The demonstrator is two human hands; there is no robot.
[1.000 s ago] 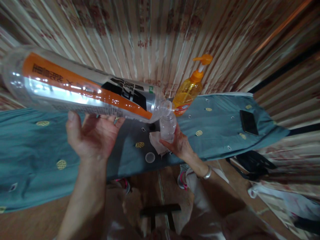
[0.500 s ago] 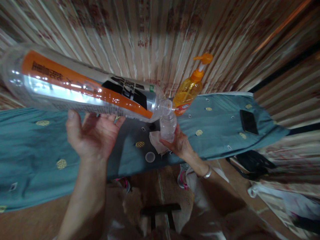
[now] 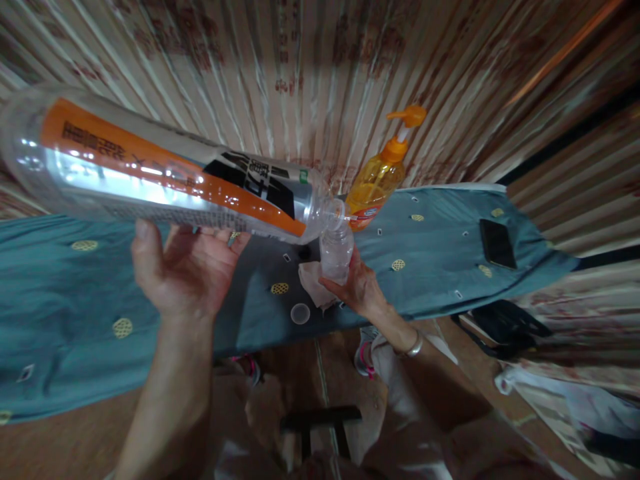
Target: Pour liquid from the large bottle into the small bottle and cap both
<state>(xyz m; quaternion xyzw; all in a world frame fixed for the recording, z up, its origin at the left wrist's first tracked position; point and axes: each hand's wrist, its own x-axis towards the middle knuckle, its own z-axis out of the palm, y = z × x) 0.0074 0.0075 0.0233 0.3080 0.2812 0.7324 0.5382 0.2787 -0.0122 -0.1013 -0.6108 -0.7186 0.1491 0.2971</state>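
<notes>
A large clear plastic bottle (image 3: 175,177) with an orange, silver and black label lies tilted almost level across my left hand (image 3: 193,270), which supports it from below. Its open mouth points right, over the neck of a small clear bottle (image 3: 336,252). My right hand (image 3: 359,285) grips that small bottle from its right side and holds it upright. Cloudy or clear contents show low in the small bottle; I cannot tell how full it is. Just behind stands a pump bottle (image 3: 376,183) of yellow-orange liquid with an orange pump head.
A green patterned cloth (image 3: 430,267) covers the table. On it lie a pale folded cloth or tissue (image 3: 314,283), a round clear lid (image 3: 301,314) and a black phone (image 3: 497,244). Pleated curtains (image 3: 240,80) hang behind. A black bag (image 3: 505,327) sits at the right.
Almost nothing differs. The large bottle has shifted very slightly, its mouth still over the small bottle.
</notes>
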